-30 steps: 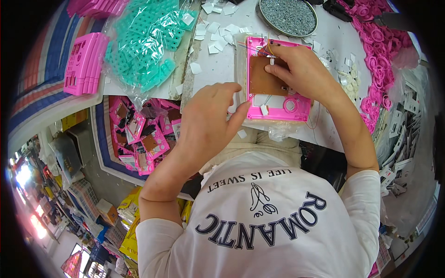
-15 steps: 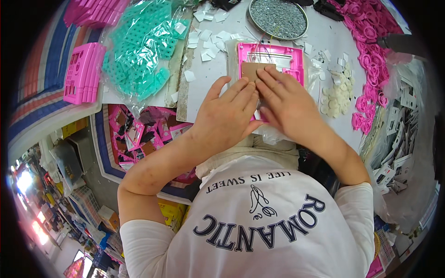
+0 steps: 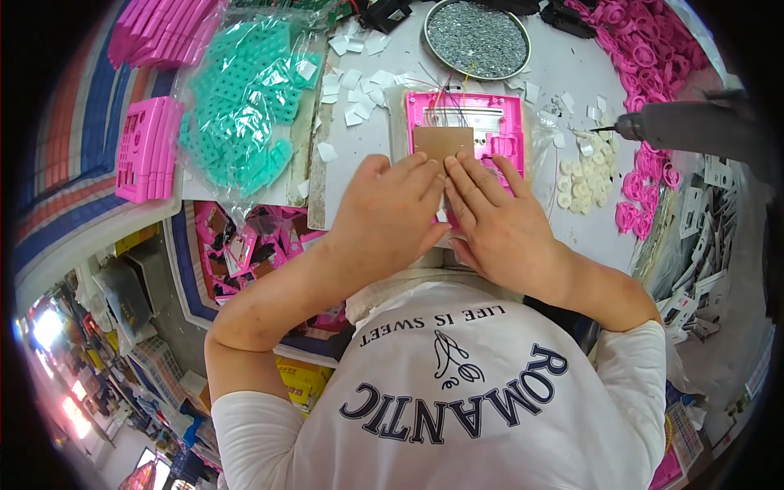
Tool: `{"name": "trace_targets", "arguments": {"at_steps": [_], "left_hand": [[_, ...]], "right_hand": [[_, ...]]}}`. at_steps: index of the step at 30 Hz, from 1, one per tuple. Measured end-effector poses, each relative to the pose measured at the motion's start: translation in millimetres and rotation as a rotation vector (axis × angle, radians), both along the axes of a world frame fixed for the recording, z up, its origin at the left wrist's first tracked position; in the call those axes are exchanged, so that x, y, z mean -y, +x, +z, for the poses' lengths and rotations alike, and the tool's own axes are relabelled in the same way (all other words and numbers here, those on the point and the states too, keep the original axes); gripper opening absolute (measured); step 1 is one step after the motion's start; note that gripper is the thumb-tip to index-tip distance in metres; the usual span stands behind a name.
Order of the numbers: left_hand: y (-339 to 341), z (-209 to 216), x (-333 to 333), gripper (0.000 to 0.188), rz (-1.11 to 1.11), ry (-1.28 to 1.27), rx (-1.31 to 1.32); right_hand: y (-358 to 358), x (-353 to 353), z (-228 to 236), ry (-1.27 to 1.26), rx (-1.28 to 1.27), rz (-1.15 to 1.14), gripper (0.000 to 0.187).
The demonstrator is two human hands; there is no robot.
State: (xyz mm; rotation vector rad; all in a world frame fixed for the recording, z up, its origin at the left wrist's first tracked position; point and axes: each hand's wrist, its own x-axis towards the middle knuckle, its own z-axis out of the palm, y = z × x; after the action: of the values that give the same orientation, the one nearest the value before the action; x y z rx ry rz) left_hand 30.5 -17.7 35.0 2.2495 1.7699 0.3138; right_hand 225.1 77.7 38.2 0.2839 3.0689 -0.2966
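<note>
Touching the brown board [image 3: 443, 142] over the pink casing [image 3: 512, 122], the left hand [image 3: 392, 202] and right hand [image 3: 500, 211] lie open, thumbs spread.

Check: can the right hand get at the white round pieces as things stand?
Probably yes. The white round pieces lie just right of the right hand, with nothing seen standing between; the gray tool only nears their far end. The hand would have to leave the brown board first.
</note>
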Motion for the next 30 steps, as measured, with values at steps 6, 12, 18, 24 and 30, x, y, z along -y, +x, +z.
{"name": "trace_targets", "arguments": {"at_steps": [6,12,18,24,30], "left_hand": [[-47.1,-2.3,-136.7,0.024,0.176,0.289,0.167],[-33.3,-61.4,-239.2,0.021,-0.089,0.237,0.013],[-31.0,-46.6,-246.2,0.019,0.037,0.34,-0.117],[-40.3,-18.5,-200.3,0.022,0.199,0.441,0.22],[-4.8,8.5,-47.1,0.014,0.276,-0.017,0.647]], "right_hand": [[-4.8,-2.2,5.2,0.05,0.061,0.003,0.062],[-3.8,-0.9,2.5,0.034,-0.02,-0.004,0.053],[-0.4,-1.3,-2.7,0.0,-0.077,-0.01,0.051],[0.7,1.2,-11.7,0.031,-0.155,0.01,0.05],[0.5,0.3,-11.8,-0.02,-0.174,-0.02,0.051]]}}
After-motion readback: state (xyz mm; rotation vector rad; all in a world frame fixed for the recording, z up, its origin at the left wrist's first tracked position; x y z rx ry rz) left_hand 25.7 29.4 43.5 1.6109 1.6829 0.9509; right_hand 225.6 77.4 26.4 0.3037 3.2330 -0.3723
